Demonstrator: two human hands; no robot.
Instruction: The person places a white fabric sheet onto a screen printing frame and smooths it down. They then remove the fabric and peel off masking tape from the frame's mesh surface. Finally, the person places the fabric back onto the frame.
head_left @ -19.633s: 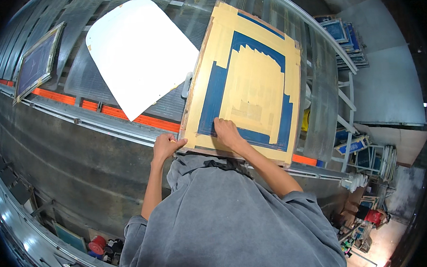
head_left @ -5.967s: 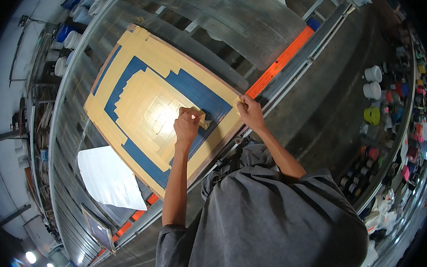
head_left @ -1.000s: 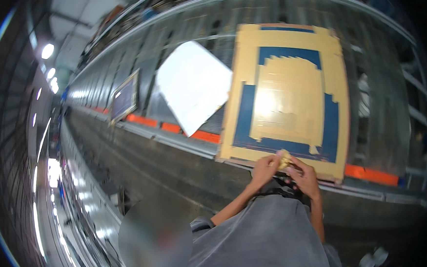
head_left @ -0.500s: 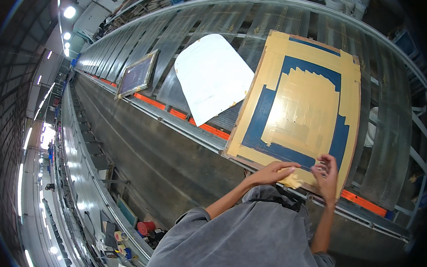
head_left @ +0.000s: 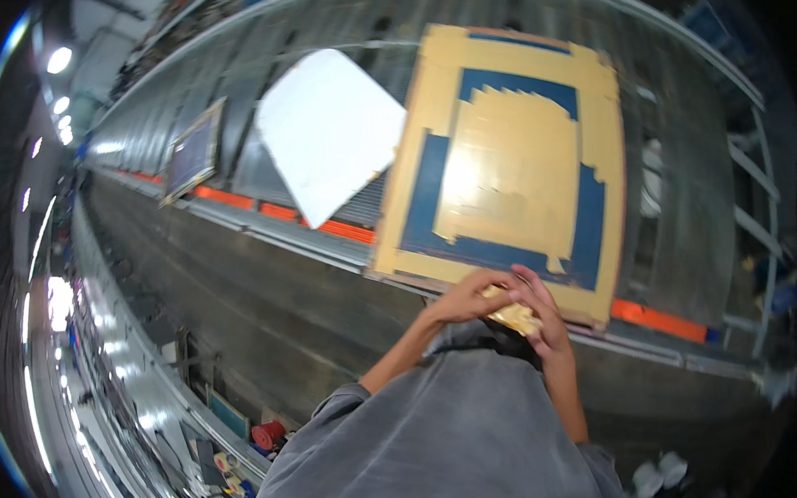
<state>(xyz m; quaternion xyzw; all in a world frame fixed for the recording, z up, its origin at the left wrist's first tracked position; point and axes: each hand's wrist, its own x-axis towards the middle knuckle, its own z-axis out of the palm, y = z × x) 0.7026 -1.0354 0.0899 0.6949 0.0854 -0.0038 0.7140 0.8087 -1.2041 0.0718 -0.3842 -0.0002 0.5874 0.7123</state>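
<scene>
A crumpled wad of yellow tape (head_left: 516, 318) sits between my two hands, close to my waist. My left hand (head_left: 473, 296) has its fingers closed over the top of the wad. Around its right side curl the fingers of my right hand (head_left: 546, 317), which touches my left fingertips. Just beyond my hands lies a large framed screen (head_left: 428, 254), covered with yellow tape around a blue border. Its middle is also a taped yellow patch with a jagged top edge. My fingers partly hide the wad.
A white sheet with rounded corners (head_left: 329, 130) lies left of the screen, and a smaller dark framed screen (head_left: 194, 154) is farther left. Orange strips (head_left: 658, 321) run along the rack's near rail. A red spool (head_left: 267, 435) is at lower left; white containers (head_left: 661, 476) stand lower right.
My right hand has moved from the screen's near edge to the tape wad and closed on it. The view has shifted, so the screen and sheet appear farther left and higher.
</scene>
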